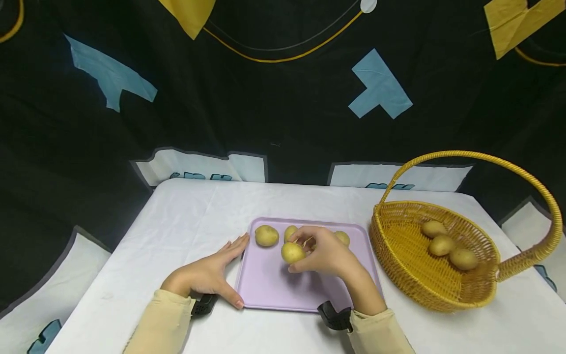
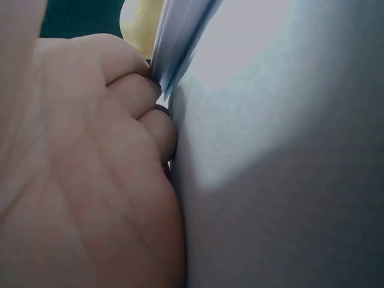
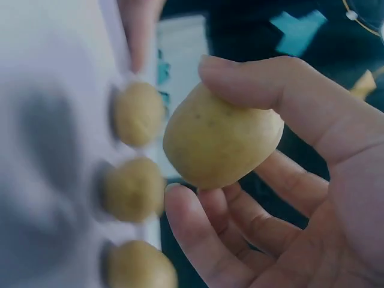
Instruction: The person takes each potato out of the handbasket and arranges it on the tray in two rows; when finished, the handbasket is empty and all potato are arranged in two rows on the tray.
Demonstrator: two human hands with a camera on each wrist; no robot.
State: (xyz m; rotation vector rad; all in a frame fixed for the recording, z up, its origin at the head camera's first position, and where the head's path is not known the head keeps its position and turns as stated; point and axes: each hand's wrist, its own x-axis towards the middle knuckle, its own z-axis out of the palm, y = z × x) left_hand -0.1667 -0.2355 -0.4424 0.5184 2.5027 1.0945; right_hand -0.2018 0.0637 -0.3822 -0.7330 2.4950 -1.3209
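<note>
Above a lilac tray [image 1: 269,290], my right hand [image 1: 327,250] holds a yellow-skinned potato [image 1: 293,252] between thumb and fingers. In the right wrist view the held potato [image 3: 222,141] is raised off the tray surface. Along the tray's far side lie a left potato [image 1: 267,236], a middle potato [image 1: 290,232] partly hidden by my hand, and a right potato [image 1: 342,238]. My left hand [image 1: 212,273] rests with fingers spread at the tray's left edge, thumb near the front corner. The left wrist view shows its palm [image 2: 102,168] beside the tray rim.
To the right of the tray stands a yellow wicker basket [image 1: 398,265] with a tall arched handle [image 1: 464,155]. Three potatoes [image 1: 442,245] lie inside it. A white cloth [image 1: 119,295] covers the table, and a dark curtain [image 1: 283,113] hangs behind.
</note>
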